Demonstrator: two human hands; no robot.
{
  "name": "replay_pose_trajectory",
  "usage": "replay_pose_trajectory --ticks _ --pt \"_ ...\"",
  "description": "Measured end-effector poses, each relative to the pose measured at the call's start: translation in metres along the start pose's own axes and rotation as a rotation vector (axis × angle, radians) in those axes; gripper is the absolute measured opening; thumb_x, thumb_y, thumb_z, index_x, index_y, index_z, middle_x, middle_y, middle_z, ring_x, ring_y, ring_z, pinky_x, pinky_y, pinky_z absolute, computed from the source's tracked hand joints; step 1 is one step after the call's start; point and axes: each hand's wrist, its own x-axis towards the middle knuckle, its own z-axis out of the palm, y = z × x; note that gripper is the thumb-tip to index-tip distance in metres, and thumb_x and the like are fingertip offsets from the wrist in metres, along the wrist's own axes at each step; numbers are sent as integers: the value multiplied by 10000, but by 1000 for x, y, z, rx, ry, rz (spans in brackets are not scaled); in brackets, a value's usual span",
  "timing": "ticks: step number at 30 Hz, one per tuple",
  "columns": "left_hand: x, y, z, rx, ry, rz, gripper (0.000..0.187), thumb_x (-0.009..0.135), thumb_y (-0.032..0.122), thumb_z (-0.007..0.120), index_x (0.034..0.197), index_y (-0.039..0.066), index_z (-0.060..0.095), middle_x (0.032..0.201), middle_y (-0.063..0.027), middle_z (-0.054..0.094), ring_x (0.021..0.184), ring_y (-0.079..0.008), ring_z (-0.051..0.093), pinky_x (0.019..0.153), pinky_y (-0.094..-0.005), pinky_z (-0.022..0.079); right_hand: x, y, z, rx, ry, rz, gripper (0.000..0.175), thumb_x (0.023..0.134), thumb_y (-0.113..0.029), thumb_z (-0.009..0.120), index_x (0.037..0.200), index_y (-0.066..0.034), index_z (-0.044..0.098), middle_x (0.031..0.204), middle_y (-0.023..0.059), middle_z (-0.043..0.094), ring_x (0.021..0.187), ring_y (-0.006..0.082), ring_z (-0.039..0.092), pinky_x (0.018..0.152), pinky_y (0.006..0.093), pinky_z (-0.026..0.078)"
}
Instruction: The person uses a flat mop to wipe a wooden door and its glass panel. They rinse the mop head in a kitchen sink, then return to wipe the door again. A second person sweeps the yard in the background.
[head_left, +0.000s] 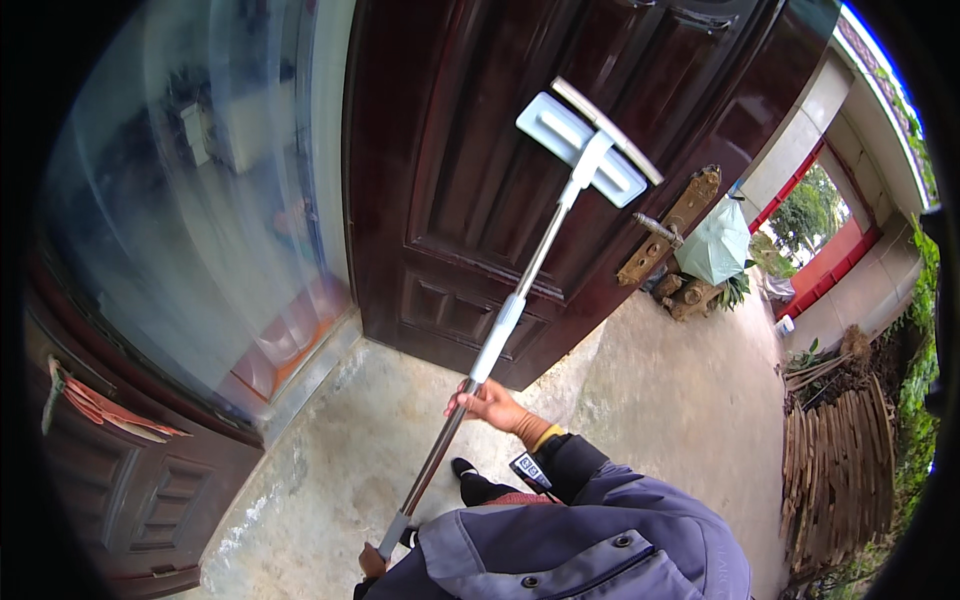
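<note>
My right hand (491, 407) is closed around the middle of a long-handled window squeegee's metal pole (442, 446). Lower down, my left hand (372, 561) grips the grey end of the same pole and is partly cut off by my jacket. The pole slants up and to the right. At its top, the squeegee head (589, 148) has a pale blue flat pad and a light blade bar alongside. It is in front of the upper panels of a dark red panelled door (465, 187); I cannot tell whether it touches them. A weathered lever handle plate (670, 225) sits near the door's edge.
Clear plastic strips (210, 195) hang in the doorway on the left, above a metal threshold (315, 379). Reddish cloth (112, 409) hangs on another door leaf (161, 502). To the right are a pale green umbrella (716, 241), logs (691, 298) and stacked wood (836, 465) on the concrete floor (675, 397).
</note>
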Motion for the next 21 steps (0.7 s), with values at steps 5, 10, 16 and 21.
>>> replay_pose_trajectory --ticks 5,10,16,21 --pt "-20 -25 -29 5 66 -222 488 918 411 447 721 -28 525 632 -125 527 556 -263 544 459 -407 464 2 42 10 107 -26 157 129 957 -111 520 1068 -57 484 1031 108 618 1045 284 615 940 444 499" --pt "-35 -39 -59 26 133 -309 469 911 397 456 707 -20 522 621 -113 518 546 -250 525 460 -401 443 7 84 11 144 -106 269 141 954 -134 536 1056 -37 523 1066 106 624 1080 256 599 949 408 496" --pt "-51 -48 -90 24 226 -381 448 904 381 466 691 -10 518 609 -100 507 534 -234 501 461 -393 419 6 138 30 194 33 516 240 896 -164 634 1070 -3 595 1040 106 664 969 231 653 863 366 542" --pt "-60 -54 -106 16 276 -412 431 897 367 475 677 -2 515 598 -89 498 523 -220 482 462 -387 399 5 139 63 191 5 595 261 885 -167 653 1079 -6 585 995 96 661 883 211 663 816 347 562"
